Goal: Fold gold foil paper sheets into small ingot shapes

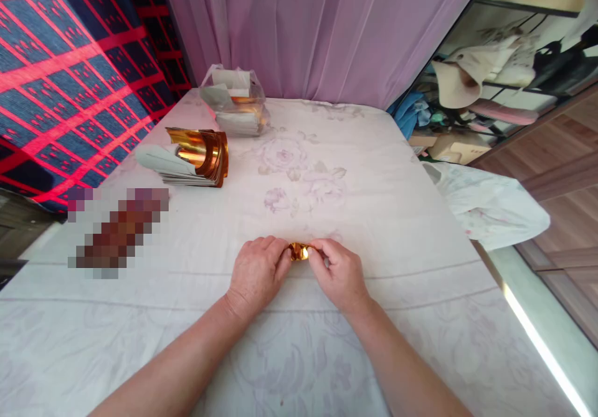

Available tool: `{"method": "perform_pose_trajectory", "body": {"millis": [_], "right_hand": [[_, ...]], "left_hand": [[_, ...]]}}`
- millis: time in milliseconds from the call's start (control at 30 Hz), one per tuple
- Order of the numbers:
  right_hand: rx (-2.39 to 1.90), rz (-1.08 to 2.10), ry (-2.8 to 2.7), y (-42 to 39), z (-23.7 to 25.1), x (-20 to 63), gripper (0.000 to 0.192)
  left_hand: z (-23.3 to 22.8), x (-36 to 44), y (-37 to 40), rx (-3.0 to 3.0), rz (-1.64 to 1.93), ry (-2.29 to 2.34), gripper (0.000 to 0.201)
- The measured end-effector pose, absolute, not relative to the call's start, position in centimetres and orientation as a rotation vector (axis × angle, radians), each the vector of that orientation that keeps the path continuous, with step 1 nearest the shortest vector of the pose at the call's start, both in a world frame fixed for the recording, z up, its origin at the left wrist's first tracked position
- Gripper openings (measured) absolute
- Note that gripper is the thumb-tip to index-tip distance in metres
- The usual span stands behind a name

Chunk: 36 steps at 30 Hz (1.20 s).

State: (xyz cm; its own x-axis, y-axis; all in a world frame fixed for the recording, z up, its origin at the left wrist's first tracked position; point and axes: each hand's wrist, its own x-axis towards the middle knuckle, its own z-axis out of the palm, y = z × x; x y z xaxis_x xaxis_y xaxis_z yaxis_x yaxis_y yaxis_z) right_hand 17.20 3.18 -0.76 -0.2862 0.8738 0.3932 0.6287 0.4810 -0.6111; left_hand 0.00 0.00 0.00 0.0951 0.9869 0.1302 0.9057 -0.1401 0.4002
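A small folded piece of gold foil paper [299, 252] lies low on the white flowered cloth [383, 192], pinched from both sides. My left hand [258, 271] grips its left end with the fingertips. From the right, my right hand [339, 270] holds the other end. Most of the foil is hidden by the fingers. Both hands rest on the cloth near the middle of the table.
A stack of gold foil sheets [200, 156], curled at the top, lies at the far left. Behind it stands a clear plastic bag [236, 100] of more sheets. A blurred patch [116, 231] sits at the left. Purple curtain behind; the table's right edge drops to the floor.
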Motion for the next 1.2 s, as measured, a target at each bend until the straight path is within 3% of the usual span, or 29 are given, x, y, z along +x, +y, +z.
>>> {"method": "perform_pose_trajectory", "body": {"millis": [200, 500, 833, 1200], "right_hand": [[-1.249, 0.626, -1.964, 3.1, -0.4, 16.9, 0.015], [-1.308, 0.524, -2.104, 3.5, -1.0, 17.5, 0.017], [-1.180, 0.732, -2.067, 3.4, 0.1, 17.5, 0.020], [-1.240, 0.714, -2.117, 3.2, 0.4, 17.3, 0.026]], "left_hand": [[0.4, 0.0, 0.0, 2.146, 0.453, 1.882, 0.019], [0.1, -0.1, -0.1, 2.268, 0.491, 1.771, 0.023], [0.2, 0.1, 0.2, 2.286, 0.295, 1.859, 0.023], [0.2, -0.2, 0.1, 2.147, 0.505, 1.786, 0.024]]}}
